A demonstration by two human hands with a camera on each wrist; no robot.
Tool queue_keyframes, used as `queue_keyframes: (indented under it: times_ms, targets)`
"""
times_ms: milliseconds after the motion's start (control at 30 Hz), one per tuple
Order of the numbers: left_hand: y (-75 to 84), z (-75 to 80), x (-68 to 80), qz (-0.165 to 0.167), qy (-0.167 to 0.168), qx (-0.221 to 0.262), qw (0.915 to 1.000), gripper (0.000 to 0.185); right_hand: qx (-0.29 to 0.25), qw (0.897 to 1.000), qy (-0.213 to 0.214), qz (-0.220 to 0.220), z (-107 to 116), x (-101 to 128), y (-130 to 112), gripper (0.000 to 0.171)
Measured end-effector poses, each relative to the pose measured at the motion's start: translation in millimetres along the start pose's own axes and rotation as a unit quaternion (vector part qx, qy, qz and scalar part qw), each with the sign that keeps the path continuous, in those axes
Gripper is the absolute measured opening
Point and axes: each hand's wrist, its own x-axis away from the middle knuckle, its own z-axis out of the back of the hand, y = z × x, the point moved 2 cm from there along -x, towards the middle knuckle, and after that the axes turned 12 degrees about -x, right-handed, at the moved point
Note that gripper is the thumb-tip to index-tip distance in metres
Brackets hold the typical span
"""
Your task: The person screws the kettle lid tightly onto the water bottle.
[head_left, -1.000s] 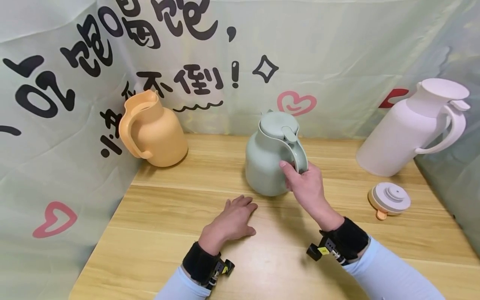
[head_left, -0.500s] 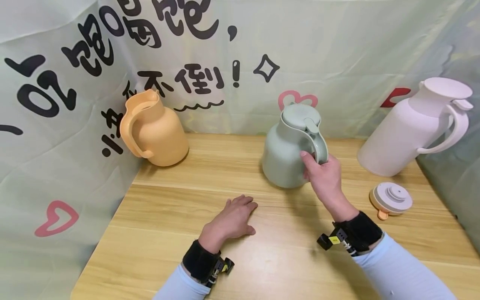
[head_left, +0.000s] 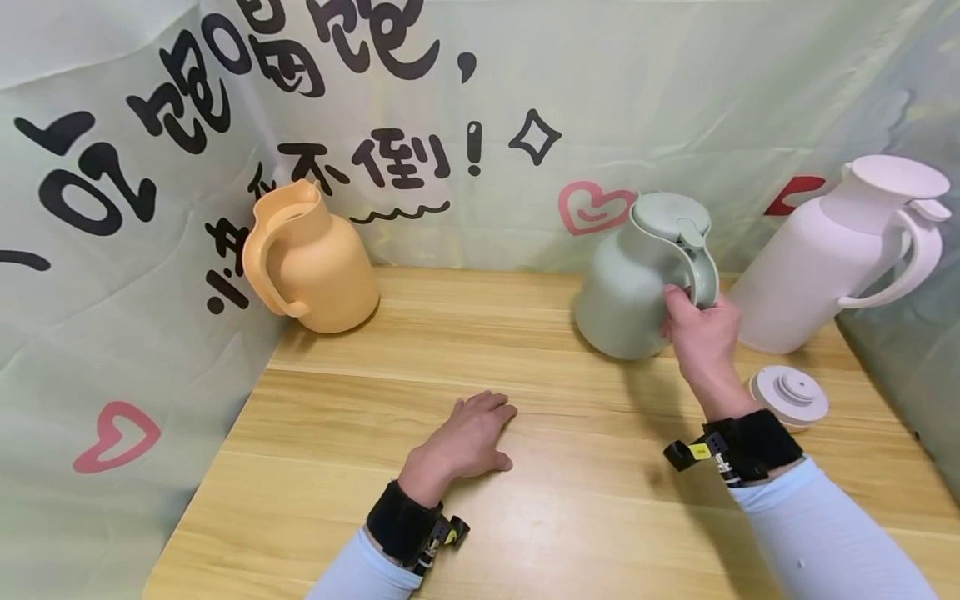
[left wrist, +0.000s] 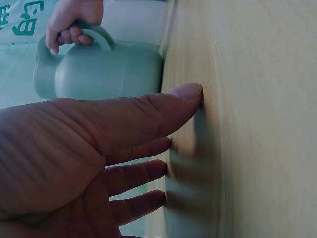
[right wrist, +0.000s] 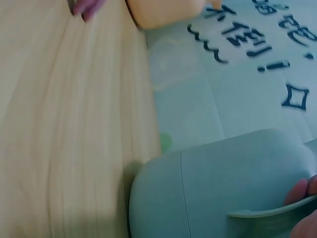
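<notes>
A sage-green thermos jug (head_left: 628, 283) with its lid on is at the right rear of the table, close to the pink jug. My right hand (head_left: 705, 337) grips its handle, with the thumb along the near side. In the right wrist view the thermos jug (right wrist: 208, 178) stands with its base close over the wood, fingers at the handle on the lower right. My left hand (head_left: 465, 437) rests on the table in the middle with fingers spread and fingertips on the wood. The left wrist view shows that thumb and several fingers, nothing in them.
An orange jug (head_left: 322, 267) without a lid stands at the back left against the cloth. A tall pale-pink jug (head_left: 810, 258) stands at the back right. In front of it lies an upturned white lid (head_left: 793, 393), partly behind my right wrist. Printed cloth (head_left: 465, 217) walls the back and sides.
My right hand has carried the green thermos jug rightward and somewhat back, from the centre toward the pink jug. The left hand has stayed in place.
</notes>
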Motion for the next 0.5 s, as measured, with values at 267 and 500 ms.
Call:
queue_keyframes:
  times_ms: [267, 500]
  targets:
    - [-0.2, -0.2, 0.1, 0.001, 0.001, -0.001, 1.0, 0.073, -0.009, 0.998, 0.06, -0.002, 23, -26, 1, 0.02]
    - [-0.1, -0.7, 0.4, 0.001, 0.001, -0.002, 1.0, 0.073, -0.006, 0.996, 0.085, -0.002, 37, -42, 0, 0.019]
